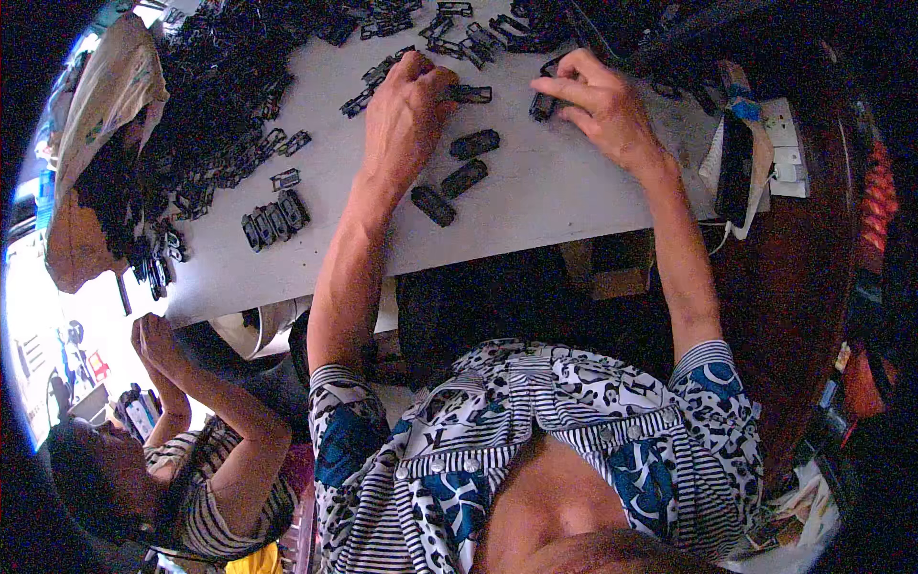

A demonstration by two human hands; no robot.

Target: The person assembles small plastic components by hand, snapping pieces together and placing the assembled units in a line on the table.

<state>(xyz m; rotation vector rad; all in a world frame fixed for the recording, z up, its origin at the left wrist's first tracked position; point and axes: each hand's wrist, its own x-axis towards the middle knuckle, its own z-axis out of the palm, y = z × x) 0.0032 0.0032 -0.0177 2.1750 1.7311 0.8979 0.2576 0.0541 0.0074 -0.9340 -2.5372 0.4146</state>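
Observation:
My left hand [411, 100] is closed at the far side of the white table [574, 182], its fingertips on a small black plastic frame [472, 94] that sticks out to the right. Across from it, my right hand [602, 105] pinches a black oblong plastic part [543, 103] between thumb and fingers. The two pieces are apart. Between my forearms lie three loose black oblong parts, the nearest one [433, 205] closest to the table edge. More black frames [368, 86] lie partly behind my left hand.
A large heap of black plastic parts [225, 86] covers the table's left side, beside a short row of oblong parts [275, 220]. More frames [469, 38] lie at the back. A power strip [784, 143] sits at the right. A co-worker in stripes [229, 478] works at lower left.

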